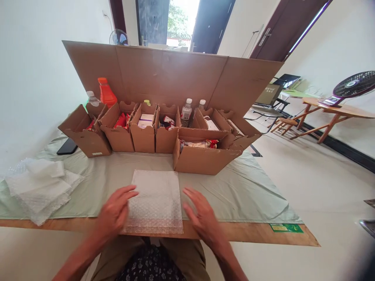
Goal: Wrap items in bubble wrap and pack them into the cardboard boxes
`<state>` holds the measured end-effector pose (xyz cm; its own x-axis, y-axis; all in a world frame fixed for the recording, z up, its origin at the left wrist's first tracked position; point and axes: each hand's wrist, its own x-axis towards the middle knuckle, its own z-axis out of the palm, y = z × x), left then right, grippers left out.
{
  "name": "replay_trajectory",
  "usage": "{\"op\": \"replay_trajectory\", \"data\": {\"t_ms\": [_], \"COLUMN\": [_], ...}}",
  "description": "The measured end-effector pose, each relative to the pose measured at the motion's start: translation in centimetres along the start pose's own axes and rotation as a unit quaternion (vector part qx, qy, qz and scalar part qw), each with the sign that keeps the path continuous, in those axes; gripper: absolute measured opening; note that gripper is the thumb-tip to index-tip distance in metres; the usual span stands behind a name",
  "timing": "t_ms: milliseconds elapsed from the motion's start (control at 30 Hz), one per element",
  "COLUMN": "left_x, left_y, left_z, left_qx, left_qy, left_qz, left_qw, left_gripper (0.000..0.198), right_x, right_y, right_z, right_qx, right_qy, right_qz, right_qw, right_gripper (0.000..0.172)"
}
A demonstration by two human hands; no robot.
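Bubble wrap (155, 199) is lying flat on the pale green cloth (234, 195), at the front of the table (249, 235). The left hand (117, 206) is reaching over its left edge and the right hand (201, 210) is hanging just beside its right edge, both spreading loosely and pinching nothing. Brown boxes (167, 140) are standing behind it, and a messy pile (43, 187) is lying far left.

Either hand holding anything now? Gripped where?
Nothing held: left hand and right hand are open, on either side of the bubble wrap. Whether the left one touches its edge can't be told.
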<state>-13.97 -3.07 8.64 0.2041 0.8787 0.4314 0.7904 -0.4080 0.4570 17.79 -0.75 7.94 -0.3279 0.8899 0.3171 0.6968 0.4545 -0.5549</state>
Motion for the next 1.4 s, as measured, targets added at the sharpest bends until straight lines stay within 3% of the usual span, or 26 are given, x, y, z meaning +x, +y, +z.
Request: {"op": "replay_trajectory", "data": {"t_ms": [100,167,267,333,467,567,667,733,800,900,967,1033,1133,1267,1400], "left_x": [3.8,5.1,4.6,3.0,-1.1,-3.6,-4.9,-5.0,-4.8,-4.6,-4.4,-4.2,-3.5,-2.2,-0.9], "left_y": [1.5,1.2,-0.6,-2.0,-3.3,-2.4,-0.3,0.9,1.5,1.6,1.6,1.6,1.7,1.7,1.5], "left_z": [4.9,7.6,9.0,8.0,4.3,2.1,1.7,2.1,2.6,2.9,2.9,2.9,2.6,1.3,1.1], "left_qx": [0.086,0.112,0.134,0.148,0.164,0.149,0.117,0.107,0.107,0.111,0.110,0.101,0.045,-0.067,-0.101], "left_qy": [-0.086,-0.107,-0.119,-0.117,-0.105,-0.092,-0.128,-0.162,-0.186,-0.206,-0.204,-0.188,-0.123,-0.073,-0.136], "left_qz": [0.012,0.002,-0.016,-0.038,-0.063,-0.002,0.073,0.104,0.113,0.109,0.112,0.118,0.108,0.011,-0.135], "left_qw": [0.992,0.988,0.984,0.981,0.979,0.985,0.982,0.975,0.970,0.966,0.966,0.970,0.985,0.995,0.976], "left_gripper": [0.051,0.052,0.054,0.054,0.053,0.055,0.068,0.077,0.083,0.086,0.084,0.077,0.043,0.020,0.019], "right_x": [4.8,6.8,6.4,4.4,-1.5,-5.6,-7.6,-7.6,-6.8,-5.4,-4.8,-4.5,-4.6,-4.5,-3.6], "right_y": [-2.3,-2.8,-1.3,0.5,2.9,2.5,0.9,0.2,-0.1,0.1,-0.1,-0.6,-1.7,-2.1,-0.8], "right_z": [4.4,6.9,7.8,6.4,1.2,-2.0,-2.7,-1.9,-0.7,0.7,0.9,0.3,-1.0,-1.7,0.0], "right_qx": [-0.079,-0.101,-0.116,-0.127,-0.135,-0.115,-0.113,-0.123,-0.127,-0.094,-0.046,0.020,0.108,0.158,0.107], "right_qy": [-0.067,-0.084,-0.083,-0.079,-0.071,-0.087,-0.143,-0.164,-0.154,-0.095,-0.051,-0.019,0.007,0.031,0.074], "right_qz": [-0.058,-0.064,-0.047,-0.027,0.000,-0.051,-0.097,-0.105,-0.112,-0.142,-0.150,-0.125,-0.054,0.034,0.089], "right_qw": [0.993,0.989,0.989,0.988,0.988,0.988,0.978,0.973,0.973,0.981,0.986,0.992,0.993,0.986,0.988], "right_gripper": [0.053,0.053,0.046,0.045,0.048,0.060,0.077,0.079,0.066,0.040,0.035,0.031,0.025,0.021,0.028]}}
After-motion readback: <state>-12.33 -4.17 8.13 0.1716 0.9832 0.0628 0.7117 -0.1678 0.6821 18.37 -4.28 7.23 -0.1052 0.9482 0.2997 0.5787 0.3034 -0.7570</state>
